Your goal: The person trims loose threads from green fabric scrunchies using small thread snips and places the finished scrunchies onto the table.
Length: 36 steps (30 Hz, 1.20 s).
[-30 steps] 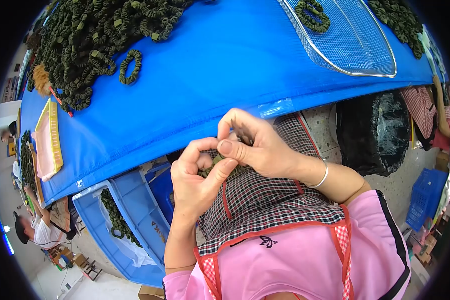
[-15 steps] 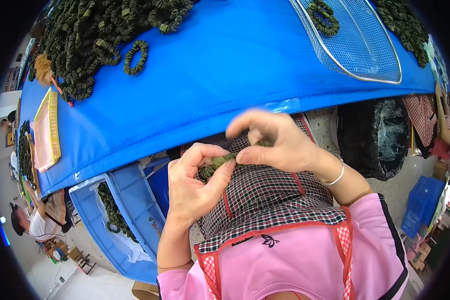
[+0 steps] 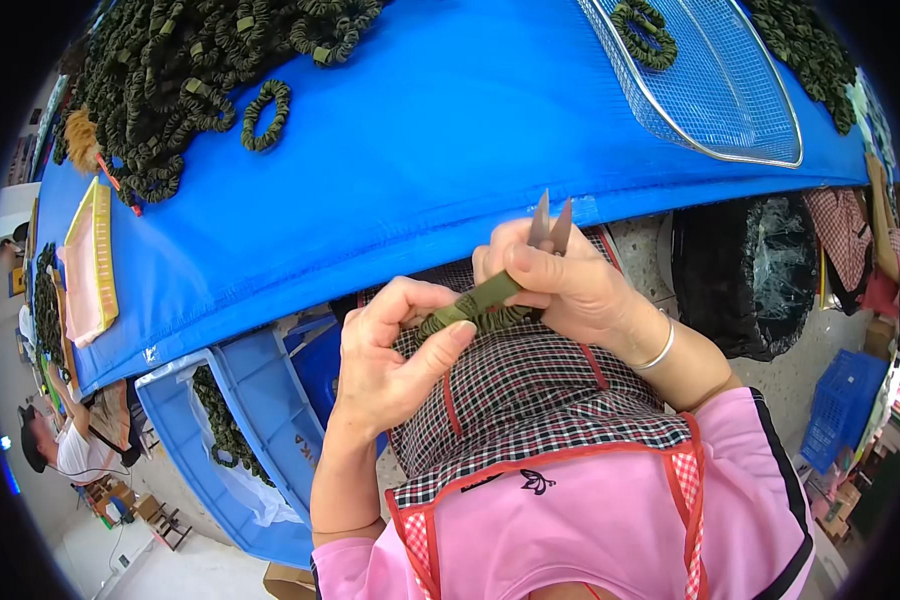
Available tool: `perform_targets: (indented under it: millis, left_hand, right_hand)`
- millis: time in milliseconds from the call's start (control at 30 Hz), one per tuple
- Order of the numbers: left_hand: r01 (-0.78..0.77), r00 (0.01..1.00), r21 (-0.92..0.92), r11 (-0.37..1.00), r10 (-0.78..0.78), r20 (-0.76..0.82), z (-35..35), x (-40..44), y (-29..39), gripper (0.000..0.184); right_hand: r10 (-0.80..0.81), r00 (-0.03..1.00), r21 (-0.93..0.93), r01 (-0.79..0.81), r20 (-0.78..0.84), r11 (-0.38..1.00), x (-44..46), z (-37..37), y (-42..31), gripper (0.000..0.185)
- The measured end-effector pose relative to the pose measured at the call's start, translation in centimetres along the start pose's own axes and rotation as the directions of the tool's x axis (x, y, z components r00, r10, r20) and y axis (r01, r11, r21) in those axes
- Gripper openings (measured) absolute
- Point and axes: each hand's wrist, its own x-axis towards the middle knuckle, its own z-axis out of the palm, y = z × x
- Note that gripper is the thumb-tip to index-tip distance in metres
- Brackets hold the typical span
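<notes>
Pinching a gathered green fabric ring (image 3: 442, 318), the left hand (image 3: 385, 350) held it above the checked apron (image 3: 530, 380). The right hand (image 3: 575, 290) gripped pointed metal blades (image 3: 540, 222), parted in a V, against the ring's smooth flat band. Beyond, I saw crinkled rings (image 3: 170, 90) heaped on slick blue sheeting (image 3: 390, 150).

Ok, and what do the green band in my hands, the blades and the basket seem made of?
Band: probably matte woven fabric, since it gathers in soft puckers. Blades: metal, likely steel, by their dull grey look and thin points. Basket: likely metal wire, by its shine and open mesh.
</notes>
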Motion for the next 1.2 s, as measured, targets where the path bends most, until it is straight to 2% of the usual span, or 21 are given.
perform_targets:
  millis: [33,133,167,233,367,467,533,567,600,667,833,967,1067,1133,1200]
  left_hand:
    - [0.052,0.999,-0.041,0.998,-0.052,0.0,0.0,0.0,0.1,0.016]
    - [0.047,0.996,-0.139,0.989,-0.057,-0.072,0.5,0.2,-0.4,0.015]
    - [0.043,0.99,-0.186,0.982,-0.067,-0.126,1.1,0.4,-0.1,0.015]
    - [0.025,0.992,-0.086,0.996,-0.035,-0.118,1.0,0.4,-0.5,0.017]
    - [-0.022,0.993,0.181,0.983,0.042,-0.107,1.0,0.1,-0.5,0.018]
    - [-0.1,0.983,0.168,0.981,0.123,-0.138,1.4,0.3,-0.6,0.022]
    - [-0.027,0.989,0.039,0.999,0.033,-0.145,1.3,-0.3,-0.9,0.024]
    - [0.009,0.989,-0.026,1.0,-0.013,-0.145,1.3,-0.4,-1.1,0.025]
    - [-0.062,0.98,-0.154,0.986,0.031,-0.197,1.7,-0.4,-1.5,0.029]
    - [0.025,0.991,-0.086,0.996,-0.036,-0.128,1.0,-0.9,-1.3,0.023]
    - [-0.045,0.986,-0.154,0.987,0.019,-0.166,1.3,-1.1,-1.3,0.013]
    - [-0.071,0.979,-0.194,0.978,0.031,-0.204,1.6,-1.2,-1.7,0.014]
    - [-0.073,0.982,-0.099,0.992,0.054,-0.182,1.6,-1.2,-1.5,0.014]
    - [-0.016,0.985,-0.224,0.974,-0.023,-0.171,1.7,-1.1,-1.6,0.015]
    - [0.047,0.985,-0.319,0.947,-0.096,-0.14,1.5,-0.9,-2.0,0.015]
  right_hand:
    - [0.013,1.0,-0.018,-0.013,-0.015,1.0,0.1,0.0,-0.1,0.029]
    - [0.135,0.987,-0.249,-0.154,-0.091,0.956,0.3,0.3,-1.2,0.028]
    - [0.101,0.99,-0.298,-0.127,-0.102,0.946,0.4,0.3,-1.1,0.027]
    - [0.029,0.992,-0.394,-0.075,-0.122,0.916,0.4,0.4,-0.5,0.025]
    - [-0.02,0.995,-0.382,-0.019,-0.1,0.924,0.2,0.4,-0.2,0.023]
    - [-0.01,0.995,-0.392,-0.029,-0.098,0.919,-0.1,0.4,-0.8,0.023]
    - [-0.058,0.993,-0.385,0.013,-0.105,0.923,-0.1,0.7,-0.7,0.023]
    - [-0.033,0.993,-0.401,-0.016,-0.116,0.916,-0.2,0.6,-1.1,0.023]
    - [-0.007,0.992,-0.416,-0.047,-0.126,0.908,-0.4,0.4,-1.5,0.023]
    - [0.013,0.992,-0.432,-0.066,-0.125,0.899,-0.6,0.3,-1.6,0.023]
    - [-0.091,0.995,-0.423,0.063,-0.046,0.904,-0.3,1.1,-0.5,0.027]
    - [-0.092,0.995,-0.446,0.06,-0.05,0.893,-0.2,1.0,-0.1,0.028]
    - [-0.073,0.996,-0.45,0.04,-0.056,0.892,-0.2,1.1,-0.1,0.027]
    - [-0.052,0.997,-0.469,0.021,-0.054,0.883,-0.1,0.9,-0.2,0.024]
    - [-0.124,0.989,-0.448,0.076,-0.079,0.891,0.3,1.0,-0.1,0.021]
